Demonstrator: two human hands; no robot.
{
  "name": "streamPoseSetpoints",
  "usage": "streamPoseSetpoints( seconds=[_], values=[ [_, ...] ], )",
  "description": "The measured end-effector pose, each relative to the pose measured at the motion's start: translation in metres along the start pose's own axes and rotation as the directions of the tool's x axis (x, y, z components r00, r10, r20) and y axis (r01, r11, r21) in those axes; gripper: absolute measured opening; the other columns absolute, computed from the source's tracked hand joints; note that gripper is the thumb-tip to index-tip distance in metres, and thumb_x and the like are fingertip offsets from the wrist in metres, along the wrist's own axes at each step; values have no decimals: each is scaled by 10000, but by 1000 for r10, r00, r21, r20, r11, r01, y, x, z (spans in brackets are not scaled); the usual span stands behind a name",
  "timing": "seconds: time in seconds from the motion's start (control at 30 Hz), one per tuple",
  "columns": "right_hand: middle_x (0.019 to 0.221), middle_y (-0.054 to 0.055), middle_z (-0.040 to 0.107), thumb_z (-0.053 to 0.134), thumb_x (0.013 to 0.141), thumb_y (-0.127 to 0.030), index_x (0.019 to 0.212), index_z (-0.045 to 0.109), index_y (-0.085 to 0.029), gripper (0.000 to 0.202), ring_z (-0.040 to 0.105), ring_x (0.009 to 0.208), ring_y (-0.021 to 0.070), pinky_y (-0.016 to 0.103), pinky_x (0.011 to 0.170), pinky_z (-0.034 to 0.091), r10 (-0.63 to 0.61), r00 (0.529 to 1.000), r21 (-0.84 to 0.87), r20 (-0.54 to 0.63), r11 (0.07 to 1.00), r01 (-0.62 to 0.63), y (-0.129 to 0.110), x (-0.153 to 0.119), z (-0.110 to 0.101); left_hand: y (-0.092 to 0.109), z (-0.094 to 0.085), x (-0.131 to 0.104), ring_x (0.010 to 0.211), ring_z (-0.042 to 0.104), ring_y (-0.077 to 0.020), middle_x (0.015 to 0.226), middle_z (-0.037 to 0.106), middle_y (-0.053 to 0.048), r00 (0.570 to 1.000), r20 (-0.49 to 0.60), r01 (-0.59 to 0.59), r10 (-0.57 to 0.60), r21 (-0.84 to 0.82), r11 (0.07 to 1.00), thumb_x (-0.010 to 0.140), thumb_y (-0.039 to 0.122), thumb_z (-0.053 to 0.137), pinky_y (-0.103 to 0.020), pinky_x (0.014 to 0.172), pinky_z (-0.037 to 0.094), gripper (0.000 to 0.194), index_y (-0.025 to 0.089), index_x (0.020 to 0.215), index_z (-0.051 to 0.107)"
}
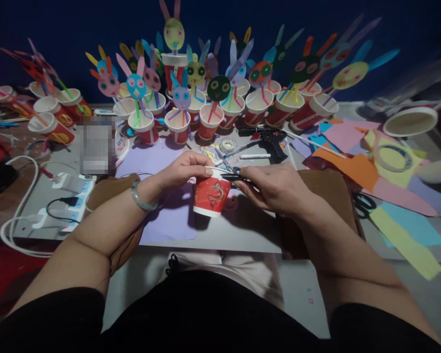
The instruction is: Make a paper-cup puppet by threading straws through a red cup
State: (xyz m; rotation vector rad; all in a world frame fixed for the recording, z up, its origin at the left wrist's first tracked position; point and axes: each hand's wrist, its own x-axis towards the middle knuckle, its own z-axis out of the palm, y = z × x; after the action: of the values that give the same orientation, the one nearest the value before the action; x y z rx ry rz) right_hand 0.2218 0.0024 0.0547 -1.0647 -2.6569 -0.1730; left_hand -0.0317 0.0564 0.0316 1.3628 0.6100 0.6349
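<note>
My left hand (193, 167) pinches the rim of a red paper cup (210, 194) with a white rim and base, held above the table's front part. Black-handled scissors (231, 177) are in my right hand (268, 184), their blades at the cup's rim on its right side. Whether the blades have cut into the rim is too small to tell. Beneath the cup lies a purple sheet (169, 223). Behind my hands stand several red cups (211, 122) holding straws with paper rabbit faces (218, 89).
A black glue gun (274, 142), a white pen (255, 156) and a tape roll (228, 144) lie behind my hands. Coloured paper (353, 164) and another pair of scissors (363, 205) are at the right. A power strip (81, 201) with white cables sits at the left.
</note>
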Motion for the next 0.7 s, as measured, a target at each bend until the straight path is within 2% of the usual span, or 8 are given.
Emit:
streamPoseSetpoints(
  seconds=[0.17, 0.3, 0.5, 0.7],
  values=[
    [600, 11, 579, 352, 1098, -380, 865, 622, -196, 402, 494, 549, 141, 301, 540, 268, -95, 995, 63, -24, 993, 96, 1, 0, -3, 4, 0, -2, 500, 410, -68, 532, 507, 30, 997, 53, 61, -64, 61, 996, 724, 387, 768, -213, 514, 310, 307, 125, 633, 636],
    [601, 0, 562, 358, 1101, -382, 860, 601, -202, 386, 498, 553, 137, 303, 547, 267, -139, 990, 117, -24, 983, 140, 1, -1, -3, 7, 2, -5, 503, 420, -67, 531, 514, 27, 990, 92, 98, -102, 47, 994, 716, 358, 755, -207, 512, 308, 272, 121, 641, 645],
    [603, -9, 524, 344, 1106, -396, 872, 580, -207, 382, 471, 553, 134, 302, 547, 247, -177, 984, 176, -16, 968, 177, 0, -2, -2, 9, 6, -7, 492, 437, -70, 520, 543, 15, 978, 135, 159, -157, 2, 987, 698, 335, 751, -206, 497, 316, 243, 115, 647, 663],
    [617, -7, 517, 311, 1114, -417, 878, 568, -211, 405, 426, 538, 127, 314, 554, 222, -166, 985, 209, 53, 966, 152, -2, -3, -3, 7, 6, -8, 468, 422, -67, 506, 530, 18, 971, 163, 178, -173, -17, 984, 695, 322, 742, -203, 462, 297, 225, 120, 639, 663]
  ],
)
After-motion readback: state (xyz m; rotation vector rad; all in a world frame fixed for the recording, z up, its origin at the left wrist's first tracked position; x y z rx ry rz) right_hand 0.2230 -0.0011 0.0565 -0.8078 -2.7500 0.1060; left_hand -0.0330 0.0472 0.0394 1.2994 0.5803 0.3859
